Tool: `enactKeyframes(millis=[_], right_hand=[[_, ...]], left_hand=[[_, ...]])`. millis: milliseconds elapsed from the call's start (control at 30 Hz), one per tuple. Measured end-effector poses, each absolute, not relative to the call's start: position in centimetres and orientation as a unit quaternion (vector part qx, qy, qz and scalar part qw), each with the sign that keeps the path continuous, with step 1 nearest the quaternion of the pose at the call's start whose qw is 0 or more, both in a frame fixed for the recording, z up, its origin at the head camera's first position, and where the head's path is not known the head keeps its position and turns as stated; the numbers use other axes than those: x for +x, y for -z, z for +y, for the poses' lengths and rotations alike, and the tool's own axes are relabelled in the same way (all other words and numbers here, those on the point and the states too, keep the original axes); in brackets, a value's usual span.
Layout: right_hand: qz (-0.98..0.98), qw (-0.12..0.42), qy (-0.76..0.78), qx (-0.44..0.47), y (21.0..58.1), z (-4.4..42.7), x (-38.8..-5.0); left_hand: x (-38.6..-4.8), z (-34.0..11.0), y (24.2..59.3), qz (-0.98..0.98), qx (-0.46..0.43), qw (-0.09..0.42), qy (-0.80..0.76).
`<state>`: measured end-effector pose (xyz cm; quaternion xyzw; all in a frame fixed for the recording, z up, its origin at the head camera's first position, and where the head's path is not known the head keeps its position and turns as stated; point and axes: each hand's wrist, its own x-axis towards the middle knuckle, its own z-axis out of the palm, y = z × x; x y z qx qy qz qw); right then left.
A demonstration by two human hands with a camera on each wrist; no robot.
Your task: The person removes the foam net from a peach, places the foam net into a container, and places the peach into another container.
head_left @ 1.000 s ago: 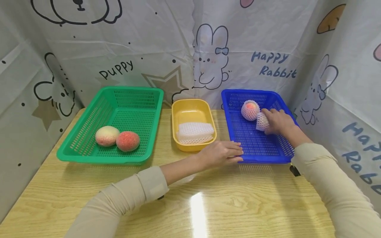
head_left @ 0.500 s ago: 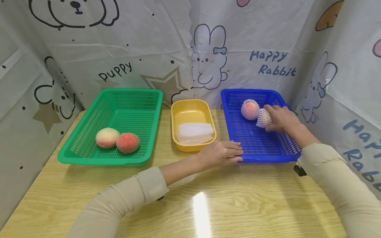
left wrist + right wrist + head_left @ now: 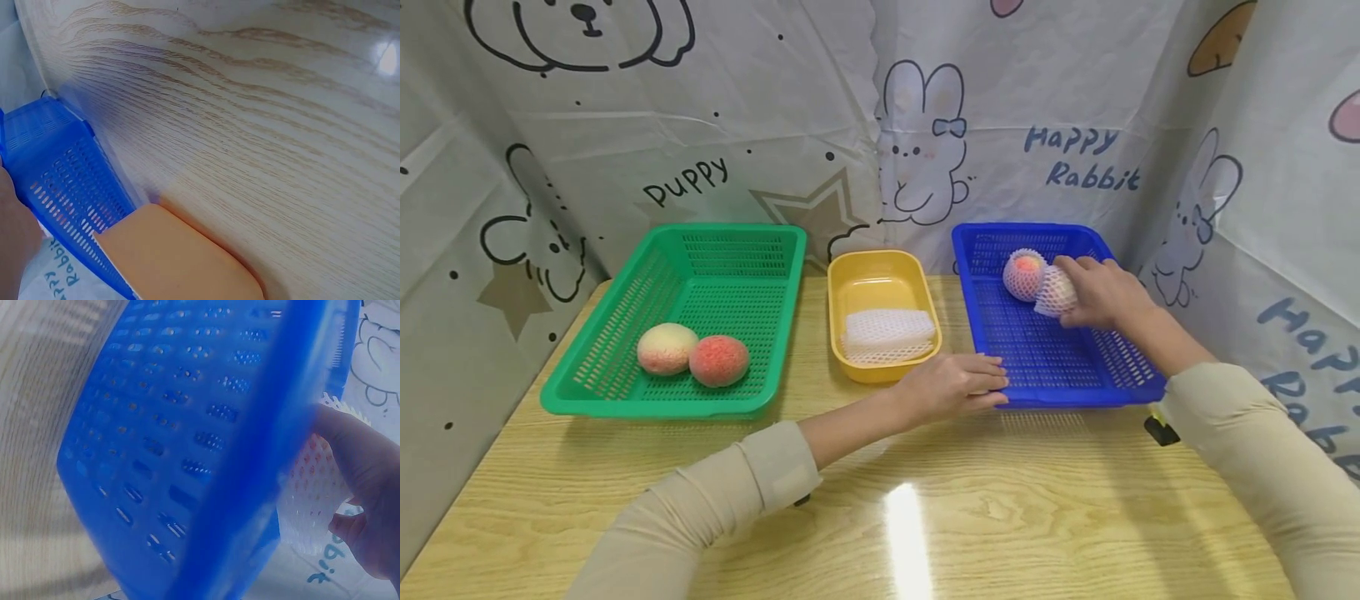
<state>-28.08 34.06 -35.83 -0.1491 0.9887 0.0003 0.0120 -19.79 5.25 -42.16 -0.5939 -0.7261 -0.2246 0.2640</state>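
In the head view my right hand (image 3: 1105,292) grips a peach in a white foam net (image 3: 1057,292) inside the blue basket (image 3: 1037,400). Seen from the right wrist, thumb and fingers hold the netted peach (image 3: 312,487) just beyond the basket's rim. Against it, or very near, sits a second peach in a pinkish foam net (image 3: 1024,277). My left hand (image 3: 951,385) rests on the basket's front-left corner, fingers laid over the rim; its thumb is hidden. At the left wrist view's edge, only part of that hand (image 3: 14,244) shows beside the basket (image 3: 75,187).
A yellow tray (image 3: 880,260) with white foam nets (image 3: 889,329) stands between the baskets. At left, a green basket (image 3: 722,283) holds a pale peach (image 3: 667,348) and a red one (image 3: 719,361). A printed curtain (image 3: 820,100) closes off the wooden table (image 3: 850,533) behind.
My right hand and the netted peach have shifted slightly, staying inside the blue basket. The basket's right side appears a little farther right. My left hand keeps its place on the rim.
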Motion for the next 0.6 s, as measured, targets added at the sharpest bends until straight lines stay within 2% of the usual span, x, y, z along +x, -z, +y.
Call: enactKeyframes(millis=[467, 600], right_hand=[[0.975, -0.052, -0.007, -0.218, 33.7, 31.8, -26.3], [0.969, -0.056, -0.01, -0.24, 33.2, 30.7, -25.9]], left_hand=[[-19.7, 5.3, 42.1, -0.73, -0.592, 0.261, 0.221], [-19.8, 5.3, 42.1, -0.73, -0.591, 0.262, 0.219]])
